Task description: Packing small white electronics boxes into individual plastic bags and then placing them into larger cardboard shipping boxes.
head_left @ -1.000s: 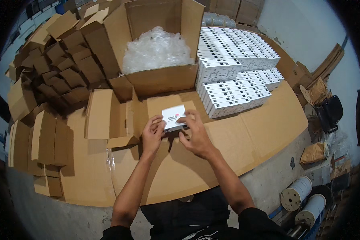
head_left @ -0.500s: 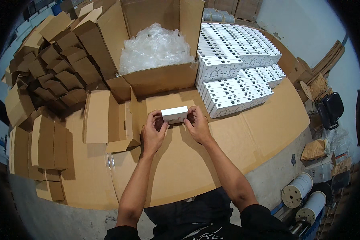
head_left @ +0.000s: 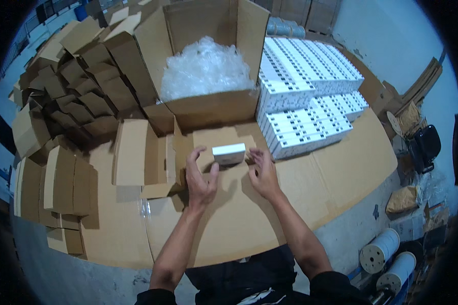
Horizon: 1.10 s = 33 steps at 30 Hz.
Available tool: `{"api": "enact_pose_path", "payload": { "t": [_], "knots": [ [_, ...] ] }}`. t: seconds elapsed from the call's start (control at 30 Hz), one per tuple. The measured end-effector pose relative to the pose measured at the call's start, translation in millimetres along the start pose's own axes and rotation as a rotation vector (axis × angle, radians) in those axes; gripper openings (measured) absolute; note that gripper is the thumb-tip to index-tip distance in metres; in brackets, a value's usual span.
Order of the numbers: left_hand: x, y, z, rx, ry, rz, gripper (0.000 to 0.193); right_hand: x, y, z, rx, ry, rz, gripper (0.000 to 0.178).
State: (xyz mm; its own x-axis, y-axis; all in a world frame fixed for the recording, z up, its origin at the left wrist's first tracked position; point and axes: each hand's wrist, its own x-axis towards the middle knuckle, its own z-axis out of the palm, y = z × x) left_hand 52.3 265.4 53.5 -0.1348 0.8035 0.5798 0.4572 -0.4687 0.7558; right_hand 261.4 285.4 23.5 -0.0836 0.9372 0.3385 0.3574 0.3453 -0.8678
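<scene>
Black sleeves [head_left: 326, 284] at the near edge, bare forearms running out from them over a flat brown cardboard sheet [head_left: 239, 231] that covers the work surface. Near right, below the sheet's edge: pale wound spools [head_left: 380, 250] with round end flanges, lying on their sides. Left hand [head_left: 202, 179] open, fingers parted and pointing far, thumb tip at the near left corner of a small white box [head_left: 229, 154] — whether it touches, I cannot tell. Right hand [head_left: 264, 174] also open, fingers loosely bent, just beside the box's right end with a narrow gap between. Box stands on a long edge on the cardboard, between the hands; narrow top face bright, near face in shade. Left of the left hand, an open brown carton [head_left: 131, 157] with flaps out; farther left, more brown cartons [head_left: 59, 180] standing close together. Right and beyond the right hand, a stepped stack of white boxes [head_left: 290, 124] with dark marks along their upper edges. Far centre: large open carton [head_left: 213, 109] heaped with clear plastic [head_left: 206, 71]. Far right, a pale wall [head_left: 387, 46].
</scene>
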Motion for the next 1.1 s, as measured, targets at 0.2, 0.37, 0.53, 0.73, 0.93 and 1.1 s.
{"api": "enact_pose_path", "payload": {
  "t": [0.2, 0.37, 0.53, 0.73, 0.93, 1.1],
  "knots": [
    [81.9, 56.0, 10.7, 0.104, 0.163, 0.291, 0.031, -18.4, -2.7, -2.0, -0.219, 0.008, -0.049, 0.053],
    [236.0, 57.1, 39.4, 0.079, 0.242, 0.04, 0.021, -20.2, 4.8, -7.3, -0.272, 0.035, -0.036, 0.049],
    [386.0, -63.2, 11.5, 0.118, 0.147, -0.127, 0.024, -20.3, -7.0, 4.2, -0.226, 0.024, -0.092, 0.048],
    [431.2, -119.7, 38.5, 0.704, -0.047, -0.16, 0.043, -21.6, -3.7, 0.0, -0.246, 0.065, -0.113, 0.048],
    [439.8, -130.6, 39.9, 0.691, -0.169, -0.303, 0.034, -19.2, -9.2, -0.2, -0.277, 0.058, -0.055, 0.045],
    [455.2, -135.6, 32.2, 0.567, 0.157, 0.009, 0.024, -17.6, -10.3, -2.3, -0.217, 0.051, -0.034, 0.046]
  ]
}}
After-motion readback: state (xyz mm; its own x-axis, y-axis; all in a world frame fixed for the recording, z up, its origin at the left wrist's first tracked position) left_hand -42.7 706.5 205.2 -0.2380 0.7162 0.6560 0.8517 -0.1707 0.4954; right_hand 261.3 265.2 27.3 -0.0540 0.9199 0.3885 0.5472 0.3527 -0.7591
